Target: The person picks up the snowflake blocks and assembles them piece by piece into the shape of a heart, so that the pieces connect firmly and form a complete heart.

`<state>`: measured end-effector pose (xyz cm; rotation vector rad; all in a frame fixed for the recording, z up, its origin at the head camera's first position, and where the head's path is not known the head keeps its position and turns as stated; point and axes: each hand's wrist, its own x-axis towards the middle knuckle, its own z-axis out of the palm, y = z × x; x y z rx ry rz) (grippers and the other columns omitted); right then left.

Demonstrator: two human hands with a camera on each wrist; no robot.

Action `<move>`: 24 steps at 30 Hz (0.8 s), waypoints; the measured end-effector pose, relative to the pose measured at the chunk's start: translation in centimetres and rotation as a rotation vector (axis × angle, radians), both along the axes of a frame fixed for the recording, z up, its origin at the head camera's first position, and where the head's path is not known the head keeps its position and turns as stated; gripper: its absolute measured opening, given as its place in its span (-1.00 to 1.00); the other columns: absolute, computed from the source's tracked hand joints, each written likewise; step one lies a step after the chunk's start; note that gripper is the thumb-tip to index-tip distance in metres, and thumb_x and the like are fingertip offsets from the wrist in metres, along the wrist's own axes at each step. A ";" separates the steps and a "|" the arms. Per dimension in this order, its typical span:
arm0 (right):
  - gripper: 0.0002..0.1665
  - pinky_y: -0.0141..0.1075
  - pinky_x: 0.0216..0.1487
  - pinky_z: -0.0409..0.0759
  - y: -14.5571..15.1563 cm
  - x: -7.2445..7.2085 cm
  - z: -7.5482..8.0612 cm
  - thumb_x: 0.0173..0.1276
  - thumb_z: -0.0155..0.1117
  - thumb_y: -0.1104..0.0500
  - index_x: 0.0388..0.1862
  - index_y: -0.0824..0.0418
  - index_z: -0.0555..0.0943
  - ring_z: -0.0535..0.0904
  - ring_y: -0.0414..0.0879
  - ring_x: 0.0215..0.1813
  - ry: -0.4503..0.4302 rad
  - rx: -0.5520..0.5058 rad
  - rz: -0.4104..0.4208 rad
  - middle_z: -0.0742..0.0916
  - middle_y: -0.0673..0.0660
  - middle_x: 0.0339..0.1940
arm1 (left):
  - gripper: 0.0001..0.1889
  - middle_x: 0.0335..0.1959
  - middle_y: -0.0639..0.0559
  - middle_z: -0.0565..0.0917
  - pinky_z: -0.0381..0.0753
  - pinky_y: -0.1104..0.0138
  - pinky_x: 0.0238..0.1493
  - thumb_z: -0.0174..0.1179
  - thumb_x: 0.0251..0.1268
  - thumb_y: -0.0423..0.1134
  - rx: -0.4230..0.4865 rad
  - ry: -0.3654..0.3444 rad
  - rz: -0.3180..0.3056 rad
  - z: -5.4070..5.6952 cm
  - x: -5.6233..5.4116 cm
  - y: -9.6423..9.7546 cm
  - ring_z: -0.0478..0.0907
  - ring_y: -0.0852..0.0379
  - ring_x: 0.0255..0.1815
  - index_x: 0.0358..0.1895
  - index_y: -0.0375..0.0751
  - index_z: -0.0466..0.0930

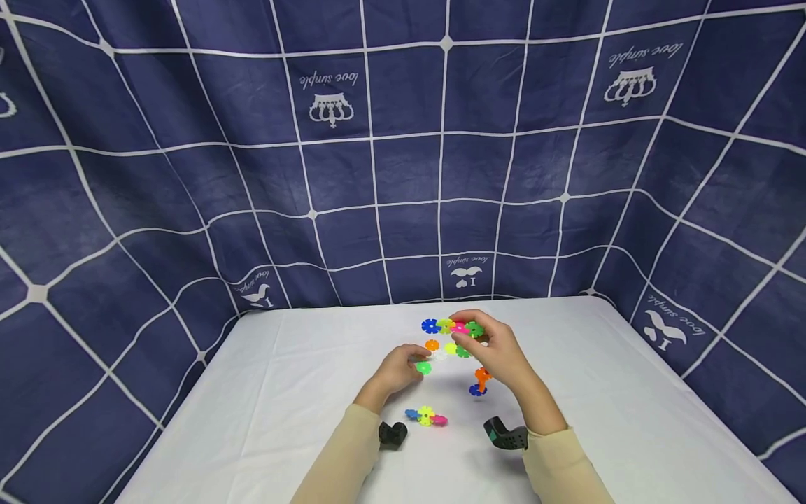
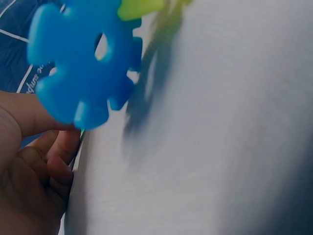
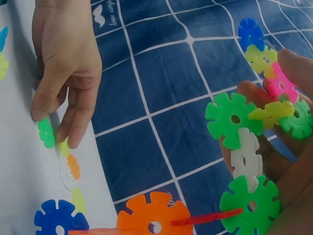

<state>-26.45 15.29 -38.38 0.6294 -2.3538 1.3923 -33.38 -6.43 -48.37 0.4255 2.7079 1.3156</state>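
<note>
My right hand [image 1: 494, 346] grips a long linked chain of plastic snowflake discs. Blue, yellow, a pink disc [image 3: 281, 83] and green form its upper row; further discs hang down through a white disc [image 3: 246, 159] and an orange disc [image 3: 154, 220] to a blue disc [image 1: 478, 390]. On the table, my left hand [image 1: 398, 369] has thumb and fingertips at the edges of a green snowflake disc [image 1: 423, 367], seemingly pinching it. A short linked piece with a yellow disc [image 1: 426, 416] between blue and pink lies nearer me; its blue disc [image 2: 88, 63] looms large in the left wrist view.
Loose discs lie just beyond the left hand: an orange disc [image 1: 432, 345], a yellow disc [image 3: 78, 199] and a clear disc [image 3: 65, 175]. White cloth covers the table [image 1: 302, 378]. A blue checked curtain [image 1: 403, 175] rises behind and at both sides.
</note>
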 end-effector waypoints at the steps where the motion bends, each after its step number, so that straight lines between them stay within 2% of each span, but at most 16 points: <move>1: -0.66 -0.41 -0.16 0.68 0.0 0.0 0.0 0.39 0.35 0.05 0.12 0.02 0.63 0.66 -0.16 -0.20 0.002 0.000 0.001 0.76 0.06 0.00 | -0.51 0.01 0.00 0.70 0.53 0.29 -0.17 0.35 0.04 -0.56 -0.003 -0.002 0.005 0.0 0.0 0.0 0.47 0.12 -0.23 0.07 -0.08 0.69; 8: -0.67 -0.41 -0.14 0.68 0.0 -0.1 0.0 0.39 0.35 0.05 0.11 0.02 0.63 0.67 -0.15 -0.17 0.004 0.003 0.006 0.76 0.05 0.00 | -0.60 -0.10 0.02 0.68 0.59 0.21 -0.05 0.38 0.04 -0.54 -0.029 -0.006 0.016 0.1 -0.1 -0.1 0.50 0.11 -0.17 -0.03 -0.11 0.74; 15: -0.66 -0.41 -0.15 0.68 0.1 0.0 0.1 0.38 0.36 0.04 0.11 0.02 0.64 0.67 -0.16 -0.20 -0.004 -0.003 0.006 0.77 0.06 -0.01 | -0.64 -0.12 0.02 0.61 0.58 0.12 0.08 0.38 0.07 -0.50 -0.069 -0.025 0.015 0.4 0.2 0.1 0.50 0.08 -0.11 -0.04 -0.10 0.74; 19: -0.66 -0.41 -0.16 0.68 0.1 0.1 0.1 0.39 0.35 0.04 0.11 0.02 0.63 0.67 -0.15 -0.21 -0.011 -0.003 0.005 0.76 0.06 -0.01 | -0.70 -0.20 0.01 0.55 0.56 0.18 -0.04 0.41 0.08 -0.47 -0.065 -0.019 0.027 0.4 0.4 0.1 0.46 0.08 -0.18 -0.12 -0.08 0.76; 24: -0.66 -0.40 -0.18 0.68 0.2 0.1 0.0 0.39 0.35 0.03 0.12 0.02 0.63 0.66 -0.17 -0.23 -0.017 0.005 -0.001 0.76 0.07 -0.01 | -0.80 -0.31 0.01 0.51 0.44 0.30 -0.21 0.42 0.08 -0.44 0.010 0.011 0.047 0.0 0.8 -0.2 0.41 0.11 -0.28 -0.25 -0.10 0.76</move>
